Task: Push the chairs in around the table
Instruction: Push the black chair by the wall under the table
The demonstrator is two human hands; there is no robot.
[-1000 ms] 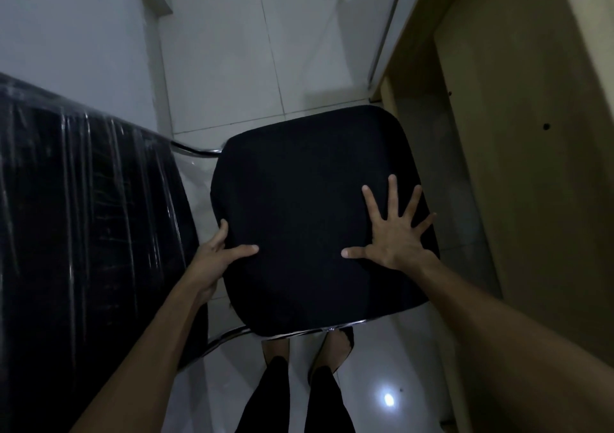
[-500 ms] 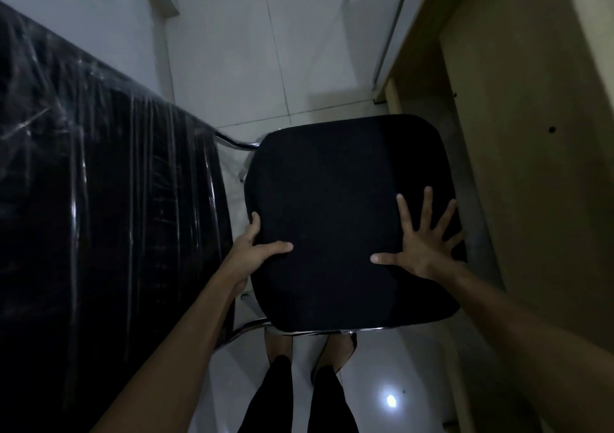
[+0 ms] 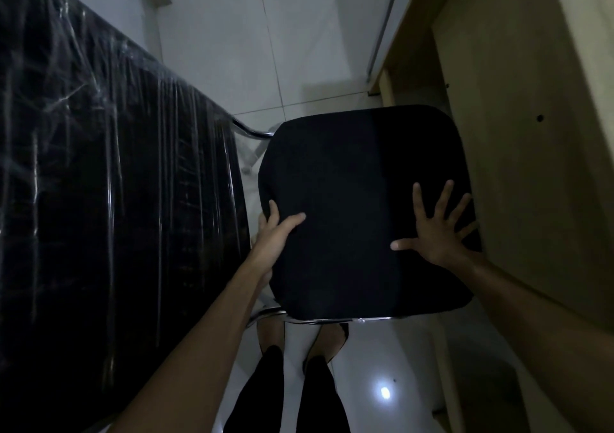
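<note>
A chair with a black fabric seat (image 3: 358,180) and a chrome frame stands below me, its backrest (image 3: 109,200) at the left, black and wrapped in clear plastic. My left hand (image 3: 277,233) grips the seat's left edge, thumb on top and fingers curled under. My right hand (image 3: 438,230) lies flat on the seat's right part with the fingers spread wide. The light wooden table (image 3: 518,107) rises at the right, and the seat's right edge reaches in under it.
White floor tiles (image 3: 232,54) stretch ahead. A chrome leg (image 3: 385,17) of another chair shows at the top beside the table. My own legs and feet (image 3: 299,366) stand just behind the seat. A white wall is at the upper left.
The chair has slid to the right, toward and partly under the table. Both hands kept their places on the seat and moved with it.
</note>
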